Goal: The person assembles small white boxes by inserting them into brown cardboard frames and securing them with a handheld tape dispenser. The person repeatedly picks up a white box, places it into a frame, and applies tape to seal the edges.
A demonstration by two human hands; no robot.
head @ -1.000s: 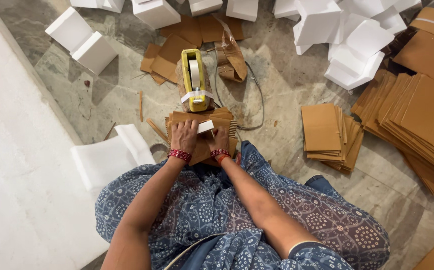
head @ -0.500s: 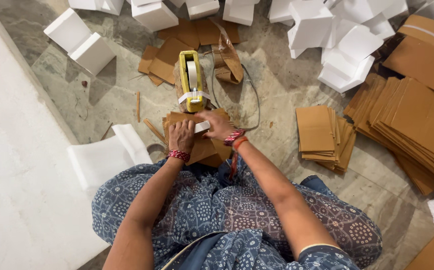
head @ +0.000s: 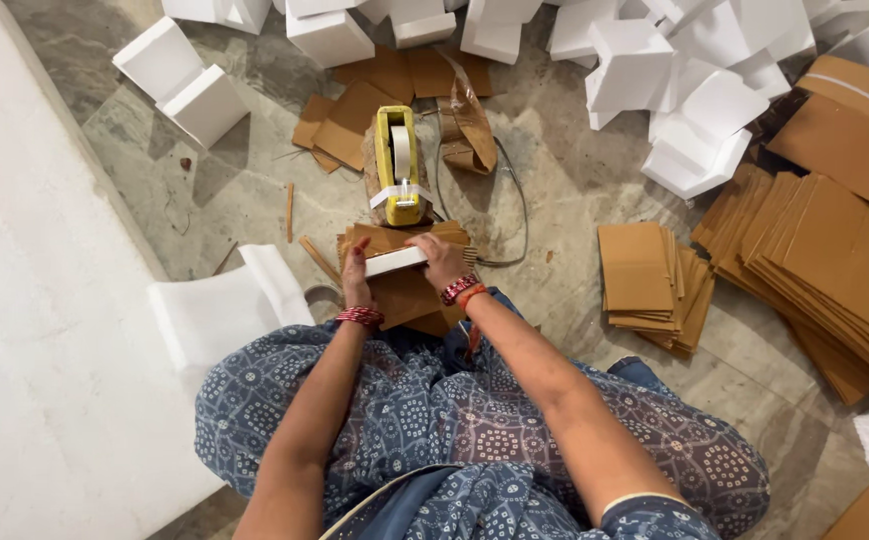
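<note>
I sit on the floor with a small pile of brown cardboard pieces (head: 402, 292) in front of my knees. My left hand (head: 357, 283) and my right hand (head: 442, 260) hold a flat white piece (head: 395, 262) by its two ends, level over that pile. Just beyond my hands stands a yellow tape dispenser (head: 399, 165) with a white tape roll. A strip of tape hangs at its near end.
White foam blocks (head: 197, 85) lie along the far edge and at the left. A white foam sheet (head: 217, 312) lies by my left knee. Stacks of flat brown cardboard (head: 645, 272) and larger ones (head: 835, 260) fill the right. A thin cable (head: 515, 205) loops near the dispenser.
My right hand moved from the middle of the pile out to the white piece's right end. The piece now lies flat and wide between both hands.
</note>
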